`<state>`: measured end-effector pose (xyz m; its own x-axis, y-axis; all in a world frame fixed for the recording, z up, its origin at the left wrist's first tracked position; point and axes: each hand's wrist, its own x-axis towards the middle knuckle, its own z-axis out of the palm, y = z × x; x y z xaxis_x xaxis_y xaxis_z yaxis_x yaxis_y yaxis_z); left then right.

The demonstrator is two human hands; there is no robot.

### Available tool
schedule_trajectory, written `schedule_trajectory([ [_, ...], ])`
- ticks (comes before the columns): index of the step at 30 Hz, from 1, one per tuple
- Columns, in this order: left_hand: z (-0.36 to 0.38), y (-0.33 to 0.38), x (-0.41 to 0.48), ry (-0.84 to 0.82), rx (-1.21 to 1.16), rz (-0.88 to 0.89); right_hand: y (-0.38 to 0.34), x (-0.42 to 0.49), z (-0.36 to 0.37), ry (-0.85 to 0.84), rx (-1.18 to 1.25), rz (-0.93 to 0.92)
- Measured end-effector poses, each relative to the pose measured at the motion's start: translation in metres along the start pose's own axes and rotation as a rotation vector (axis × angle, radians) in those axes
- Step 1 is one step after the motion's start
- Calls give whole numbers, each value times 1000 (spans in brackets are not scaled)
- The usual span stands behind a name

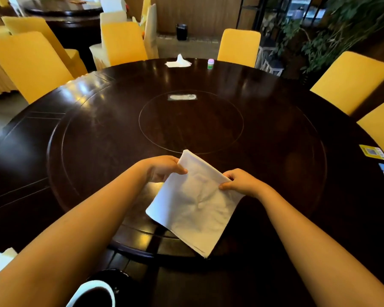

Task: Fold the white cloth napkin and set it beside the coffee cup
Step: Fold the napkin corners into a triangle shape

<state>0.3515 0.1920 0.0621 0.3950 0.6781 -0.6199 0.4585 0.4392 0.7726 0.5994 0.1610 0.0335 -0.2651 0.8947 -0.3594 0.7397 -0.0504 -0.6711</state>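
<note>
1. The left hand (162,168) pinches the far left corner of the white napkin (194,202), thumb on top.
2. The right hand (239,182) grips the napkin's right edge, fingers curled over the cloth.
3. The napkin is folded into a rough square and held up over the near edge of the dark round tabletop (98,129), its lower corner hanging toward the person.
4. At the far side of the tabletop lie a tissue pack (178,62) and, to its right, a small green-and-pink bottle (210,63).
5. Yellow-covered chairs (238,47) ring the table.
6. Cards (373,152) lie at the right edge.
</note>
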Motion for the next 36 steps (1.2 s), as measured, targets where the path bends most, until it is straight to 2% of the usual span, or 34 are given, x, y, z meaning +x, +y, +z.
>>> schedule_trajectory([
  [4, -8, -4, 33, -3, 15, -35, 15, 27, 8, 25, -43, 60],
  [8, -15, -14, 55, -49, -15, -54, 31, 42, 19, 127, -87, 123],
  [11, -20, -28, 63, 0, 59, -80, 43, 48, 24, 199, -80, 181],
  [14, -23, -53, 59, 71, 193, -121, 57, 47, 22, 159, -118, 215],
  [19, -35, -90, 38, -11, 250, -111, 69, 34, 15, 13, -146, 191],
  [25, -26, -99, 23, 8, 359, -103, 70, 29, 22, 45, -144, 219],
  [27, -23, -102, 21, 78, 378, -72, 72, 24, 23, 106, -154, 152],
  [31, -21, -107, 17, 337, 469, 97, 78, 8, 34, 302, -140, -3],
  [36, -10, -129, 11, 479, 555, 278, 88, -8, 52, 449, -65, -59],
])
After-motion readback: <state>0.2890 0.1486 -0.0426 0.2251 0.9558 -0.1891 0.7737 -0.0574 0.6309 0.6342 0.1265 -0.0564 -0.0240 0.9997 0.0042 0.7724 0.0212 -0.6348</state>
